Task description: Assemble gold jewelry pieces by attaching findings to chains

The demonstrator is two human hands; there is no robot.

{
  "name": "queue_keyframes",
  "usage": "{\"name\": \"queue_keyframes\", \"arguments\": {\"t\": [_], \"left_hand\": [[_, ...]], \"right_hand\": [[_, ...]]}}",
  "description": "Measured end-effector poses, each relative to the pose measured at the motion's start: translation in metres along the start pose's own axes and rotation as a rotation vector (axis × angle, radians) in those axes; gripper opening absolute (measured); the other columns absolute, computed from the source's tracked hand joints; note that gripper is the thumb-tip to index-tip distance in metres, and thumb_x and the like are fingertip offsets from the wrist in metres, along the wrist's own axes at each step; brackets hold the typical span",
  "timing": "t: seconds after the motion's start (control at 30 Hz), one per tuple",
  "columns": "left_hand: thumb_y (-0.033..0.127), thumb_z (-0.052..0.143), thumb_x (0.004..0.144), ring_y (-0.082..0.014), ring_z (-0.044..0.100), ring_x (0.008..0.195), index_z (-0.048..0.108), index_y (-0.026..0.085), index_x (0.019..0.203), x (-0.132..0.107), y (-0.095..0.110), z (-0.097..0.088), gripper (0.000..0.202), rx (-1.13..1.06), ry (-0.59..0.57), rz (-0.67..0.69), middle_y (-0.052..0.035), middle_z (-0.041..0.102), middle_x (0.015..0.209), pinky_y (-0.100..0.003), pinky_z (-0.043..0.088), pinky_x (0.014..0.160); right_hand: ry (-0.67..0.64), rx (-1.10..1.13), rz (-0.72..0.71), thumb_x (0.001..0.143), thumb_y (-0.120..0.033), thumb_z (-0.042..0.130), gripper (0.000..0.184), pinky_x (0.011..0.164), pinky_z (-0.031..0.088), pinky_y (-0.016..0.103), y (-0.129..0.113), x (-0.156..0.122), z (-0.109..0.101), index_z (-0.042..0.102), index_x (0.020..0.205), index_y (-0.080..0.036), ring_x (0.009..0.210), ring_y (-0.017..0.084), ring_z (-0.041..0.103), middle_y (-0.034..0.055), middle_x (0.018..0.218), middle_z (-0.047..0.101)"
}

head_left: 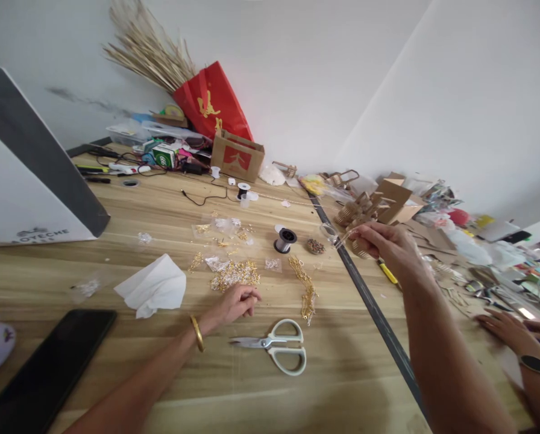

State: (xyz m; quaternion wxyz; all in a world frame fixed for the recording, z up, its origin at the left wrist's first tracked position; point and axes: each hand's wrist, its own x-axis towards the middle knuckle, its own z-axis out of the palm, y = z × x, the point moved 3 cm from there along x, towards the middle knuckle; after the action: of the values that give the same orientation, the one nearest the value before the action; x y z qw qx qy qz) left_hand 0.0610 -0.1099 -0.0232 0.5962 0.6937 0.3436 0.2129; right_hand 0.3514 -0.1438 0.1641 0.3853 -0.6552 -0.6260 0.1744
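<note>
My left hand [239,301], with a gold bangle on the wrist, rests on the table at the near edge of a pile of small gold and clear beads [234,275]. Its fingers are curled together, and anything between them is hidden. Raised over the dark strip in the tabletop, my right hand [385,244] pinches what looks like a thin gold chain [343,240]. Between the hands lies a bunch of gold chains [307,289]. Scissors with pale handles [288,351] lie nearest me, blades toward the left.
A wire spool [285,240] and a heap of brown beads [316,246] sit farther back. At left are a white cloth [155,286], a black phone [48,367] and a large box [30,175]. Another person's hands [507,331] are at the right, near a yellow cutter [387,271].
</note>
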Motion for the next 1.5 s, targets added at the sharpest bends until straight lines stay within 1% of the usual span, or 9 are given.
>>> {"name": "queue_keyframes", "arguments": {"t": [0.2, 0.47, 0.67, 0.8, 0.93, 1.0, 1.07, 1.23, 1.5], "left_hand": [[0.028, 0.051, 0.079, -0.0104, 0.055, 0.053, 0.062, 0.009, 0.089, 0.003, -0.008, -0.001, 0.024, -0.036, -0.031, 0.022, -0.0021, 0.061, 0.06, -0.019, 0.042, 0.049], [0.031, 0.053, 0.079, -0.0089, 0.053, 0.049, 0.061, 0.01, 0.089, 0.005, -0.012, 0.0, 0.025, -0.072, -0.042, -0.013, -0.0003, 0.059, 0.058, -0.019, 0.042, 0.047], [0.037, 0.056, 0.077, -0.0088, 0.054, 0.048, 0.06, 0.011, 0.088, 0.006, -0.015, -0.002, 0.029, -0.107, -0.046, -0.023, 0.0002, 0.06, 0.057, -0.019, 0.042, 0.046], [0.038, 0.056, 0.078, -0.0088, 0.054, 0.048, 0.06, 0.012, 0.088, 0.006, -0.017, -0.002, 0.029, -0.117, -0.052, -0.009, 0.0002, 0.061, 0.058, -0.019, 0.043, 0.046], [0.038, 0.056, 0.077, -0.0093, 0.055, 0.049, 0.06, 0.012, 0.089, 0.006, -0.017, -0.002, 0.029, -0.122, -0.054, -0.019, 0.0, 0.061, 0.059, -0.019, 0.044, 0.046], [0.038, 0.056, 0.077, -0.0093, 0.055, 0.049, 0.06, 0.011, 0.089, 0.006, -0.016, -0.002, 0.029, -0.124, -0.05, -0.027, 0.0, 0.061, 0.058, -0.02, 0.044, 0.046], [0.037, 0.056, 0.076, -0.0094, 0.054, 0.048, 0.061, 0.011, 0.088, 0.006, -0.015, -0.002, 0.029, -0.123, -0.044, -0.03, -0.0002, 0.061, 0.058, -0.02, 0.043, 0.046], [0.037, 0.057, 0.076, -0.0089, 0.054, 0.048, 0.061, 0.011, 0.088, 0.005, -0.012, -0.001, 0.028, -0.131, -0.033, -0.024, 0.0, 0.061, 0.057, -0.019, 0.043, 0.046], [0.039, 0.058, 0.076, -0.0093, 0.055, 0.05, 0.061, 0.011, 0.088, 0.005, -0.01, -0.002, 0.03, -0.116, -0.039, -0.011, -0.0003, 0.06, 0.058, -0.02, 0.043, 0.047]], "right_hand": [[-0.012, 0.026, 0.024, 0.084, -0.048, 0.052, 0.037, 0.038, 0.019, 0.021, 0.016, 0.015, -0.001, 0.065, 0.08, -0.013, 0.042, 0.006, 0.031, -0.0026, 0.052, 0.039], [-0.067, 0.029, 0.075, 0.077, -0.046, 0.057, 0.036, 0.037, 0.019, 0.02, 0.041, 0.057, 0.012, 0.065, 0.08, -0.011, 0.039, 0.005, 0.03, -0.005, 0.049, 0.038], [-0.102, -0.099, 0.022, 0.077, -0.041, 0.053, 0.034, 0.039, 0.02, 0.02, 0.033, 0.082, 0.027, 0.066, 0.079, -0.01, 0.04, 0.005, 0.03, -0.0052, 0.049, 0.04], [-0.145, -0.231, -0.045, 0.078, -0.038, 0.05, 0.032, 0.042, 0.023, 0.02, 0.028, 0.085, 0.032, 0.067, 0.076, -0.01, 0.042, 0.006, 0.033, -0.0045, 0.048, 0.042], [-0.208, -0.336, -0.094, 0.08, -0.033, 0.046, 0.03, 0.045, 0.027, 0.021, 0.034, 0.06, 0.043, 0.067, 0.077, -0.011, 0.046, 0.008, 0.038, -0.0026, 0.052, 0.048], [-0.3, -0.39, -0.111, 0.082, -0.031, 0.045, 0.029, 0.047, 0.028, 0.021, 0.042, 0.037, 0.053, 0.066, 0.073, -0.012, 0.048, 0.009, 0.041, -0.0019, 0.053, 0.05], [-0.358, -0.417, -0.095, 0.083, -0.029, 0.044, 0.028, 0.05, 0.032, 0.021, 0.052, 0.013, 0.063, 0.066, 0.076, -0.013, 0.051, 0.01, 0.045, -0.0003, 0.058, 0.055], [-0.381, -0.449, -0.01, 0.083, -0.027, 0.042, 0.028, 0.056, 0.038, 0.024, 0.073, -0.036, 0.073, 0.066, 0.077, -0.014, 0.056, 0.013, 0.053, 0.002, 0.062, 0.061], [-0.397, -0.229, 0.189, 0.086, -0.031, 0.039, 0.03, 0.046, 0.037, 0.022, 0.096, -0.079, 0.08, 0.062, 0.076, -0.014, 0.045, 0.012, 0.051, -0.0004, 0.054, 0.056]]}}
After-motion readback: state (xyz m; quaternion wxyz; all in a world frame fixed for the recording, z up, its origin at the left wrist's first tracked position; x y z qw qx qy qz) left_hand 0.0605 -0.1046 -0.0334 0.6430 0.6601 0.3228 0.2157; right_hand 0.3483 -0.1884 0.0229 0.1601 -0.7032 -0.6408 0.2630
